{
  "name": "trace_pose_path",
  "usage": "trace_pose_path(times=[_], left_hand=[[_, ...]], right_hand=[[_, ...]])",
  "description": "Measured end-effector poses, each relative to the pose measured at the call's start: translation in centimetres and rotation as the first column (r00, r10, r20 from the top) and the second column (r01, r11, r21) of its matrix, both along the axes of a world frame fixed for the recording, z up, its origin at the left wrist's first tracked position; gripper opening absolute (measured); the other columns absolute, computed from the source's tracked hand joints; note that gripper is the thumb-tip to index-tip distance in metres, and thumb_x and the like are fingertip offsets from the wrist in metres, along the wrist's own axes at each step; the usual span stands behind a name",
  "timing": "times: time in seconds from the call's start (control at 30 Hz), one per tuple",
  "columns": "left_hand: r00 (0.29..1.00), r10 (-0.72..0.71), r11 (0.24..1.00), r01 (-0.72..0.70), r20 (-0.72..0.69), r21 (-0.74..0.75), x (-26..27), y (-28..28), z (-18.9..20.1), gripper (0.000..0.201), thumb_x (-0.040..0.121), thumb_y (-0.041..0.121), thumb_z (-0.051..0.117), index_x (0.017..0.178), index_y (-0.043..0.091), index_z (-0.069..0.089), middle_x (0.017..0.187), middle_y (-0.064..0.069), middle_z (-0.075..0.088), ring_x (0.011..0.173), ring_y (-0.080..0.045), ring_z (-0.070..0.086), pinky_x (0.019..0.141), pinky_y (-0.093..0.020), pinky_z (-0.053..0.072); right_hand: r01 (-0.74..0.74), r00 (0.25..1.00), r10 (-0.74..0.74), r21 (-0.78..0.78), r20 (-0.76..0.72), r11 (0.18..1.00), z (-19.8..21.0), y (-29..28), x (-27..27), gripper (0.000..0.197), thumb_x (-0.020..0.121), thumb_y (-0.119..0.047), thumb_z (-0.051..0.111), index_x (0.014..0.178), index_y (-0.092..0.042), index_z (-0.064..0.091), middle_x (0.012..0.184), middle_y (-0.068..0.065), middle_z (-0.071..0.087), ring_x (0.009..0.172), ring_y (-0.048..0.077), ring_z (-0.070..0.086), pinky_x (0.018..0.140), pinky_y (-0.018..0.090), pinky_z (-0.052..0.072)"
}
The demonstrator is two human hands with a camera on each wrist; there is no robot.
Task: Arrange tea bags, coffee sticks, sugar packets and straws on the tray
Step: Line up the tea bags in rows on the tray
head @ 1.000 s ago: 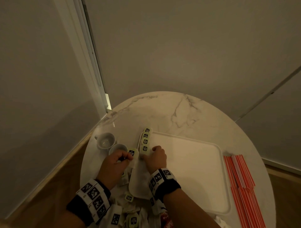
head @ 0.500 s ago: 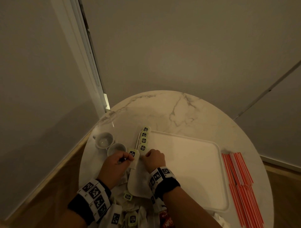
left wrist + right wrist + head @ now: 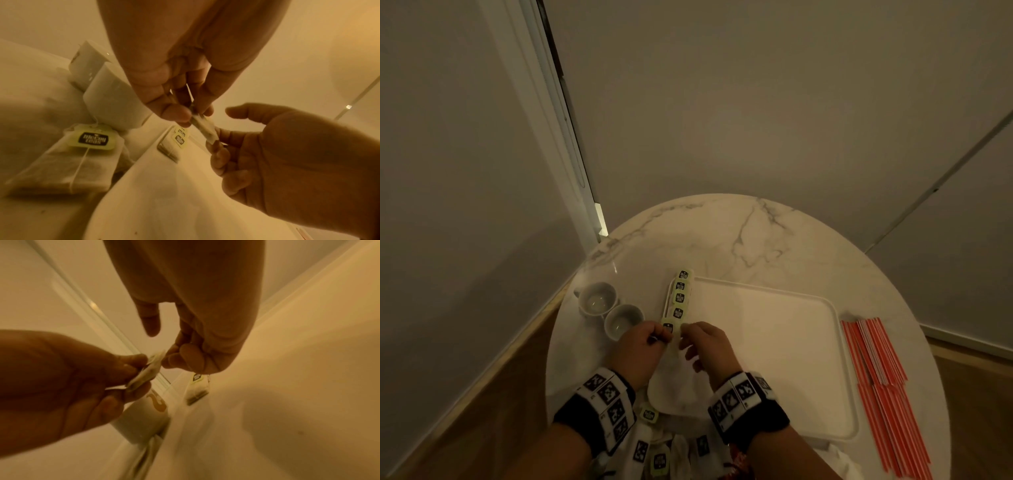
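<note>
White marble forms the round table, seen from the head camera with a white tray lying on its near half. Along the tray's left edge runs a row of tea bags, their green tags overlapping one after another toward the far corner. At the near end of this row the left hand pinches one more tea bag between thumb and fingertips; the left wrist view shows this bag edge-on, clamped at its upper end. The right hand meets the same bag from the other side: in the left wrist view its curled fingers touch the bag's lower end, while its thumb stands free above, so a closed pinch by this hand cannot be confirmed. The held bag hangs just above the tray's left edge, just beside the last laid bag. Two white cups stand touching on the table left of the tray, near the left hand. Red-and-white straws lie in a bundle on the table just beside the tray's right rim. A loose heap of further tea bags lies at the table's near edge, between the two wrists; a lone bag of it lies flat beside the tray.
</note>
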State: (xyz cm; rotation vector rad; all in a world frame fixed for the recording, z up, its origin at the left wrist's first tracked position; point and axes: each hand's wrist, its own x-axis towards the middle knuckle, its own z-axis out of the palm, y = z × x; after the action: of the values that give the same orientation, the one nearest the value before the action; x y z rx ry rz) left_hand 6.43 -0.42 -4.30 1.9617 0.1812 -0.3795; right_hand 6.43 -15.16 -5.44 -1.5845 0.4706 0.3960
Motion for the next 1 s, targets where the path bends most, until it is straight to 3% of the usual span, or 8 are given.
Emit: trace_pose_path(times=[0.13,0.27,0.43,0.63,0.77,1.0], left_hand=[[0.999,-0.026,0.998,0.027,-0.02,0.048,-0.1,-0.9,-0.6,0.022,0.088,0.002,0.054,0.081,0.022,0.062,0.094,0.0,0.066,0.088,-0.017,0.063,0.074,-0.032,0.054],[0.993,-0.119,0.983,0.121,-0.023,0.139,-0.5,-1.1,-1.0,0.033,0.082,-0.006,0.051,0.077,0.026,0.055,0.094,0.001,0.061,0.093,-0.016,0.059,0.081,-0.025,0.046],[0.973,-0.224,0.955,0.231,-0.058,0.187,-0.7,-0.9,-1.3,0.031,0.082,-0.005,0.048,0.089,0.025,0.055,0.106,0.002,0.058,0.1,-0.009,0.051,0.08,-0.016,0.036],[0.966,-0.253,0.938,0.258,-0.052,0.23,-0.6,-1.2,-1.4,0.022,0.085,0.0,0.048,0.093,0.019,0.056,0.111,-0.003,0.056,0.104,-0.014,0.052,0.085,-0.021,0.038],[0.949,-0.313,0.908,0.311,-0.037,0.282,-0.8,-1.4,-1.0,0.031,0.085,0.0,0.048,0.08,0.031,0.046,0.103,0.002,0.047,0.103,-0.015,0.05,0.089,-0.023,0.04],[0.92,-0.392,0.867,0.369,0.0,0.336,-1.0,-1.4,-0.5,0.025,0.084,-0.002,0.046,0.092,0.022,0.048,0.116,0.0,0.049,0.115,-0.019,0.05,0.093,-0.022,0.037]], right_hand=[[-0.075,0.997,0.078,-0.141,0.014,0.987,-0.7,-0.4,-0.5,0.017,0.083,-0.006,0.065,0.069,-0.014,0.06,0.058,-0.003,0.055,0.052,0.009,0.047,0.044,0.017,0.037],[-0.037,0.999,0.028,-0.214,-0.041,0.976,-2.5,-0.6,0.6,0.022,0.083,-0.011,0.069,0.064,-0.017,0.06,0.059,-0.001,0.054,0.054,0.012,0.047,0.05,0.024,0.038],[-0.085,0.994,0.06,-0.282,-0.096,0.956,-3.1,0.2,2.1,0.023,0.083,-0.015,0.068,0.063,-0.024,0.061,0.062,-0.003,0.056,0.062,0.018,0.053,0.061,0.029,0.044],[-0.115,0.99,0.079,-0.357,-0.115,0.927,-3.1,0.6,2.7,0.022,0.081,-0.017,0.068,0.062,-0.025,0.06,0.068,0.003,0.063,0.069,0.022,0.059,0.067,0.033,0.052],[-0.134,0.989,0.096,-0.419,-0.11,0.898,-3.2,0.5,2.8,0.022,0.08,-0.018,0.067,0.062,-0.026,0.059,0.077,0.003,0.066,0.075,0.019,0.063,0.071,0.031,0.055],[-0.161,0.985,0.112,-0.471,-0.13,0.867,-3.1,0.5,3.1,0.019,0.082,-0.019,0.064,0.066,-0.027,0.058,0.083,-0.001,0.066,0.084,0.018,0.065,0.073,0.027,0.052]])
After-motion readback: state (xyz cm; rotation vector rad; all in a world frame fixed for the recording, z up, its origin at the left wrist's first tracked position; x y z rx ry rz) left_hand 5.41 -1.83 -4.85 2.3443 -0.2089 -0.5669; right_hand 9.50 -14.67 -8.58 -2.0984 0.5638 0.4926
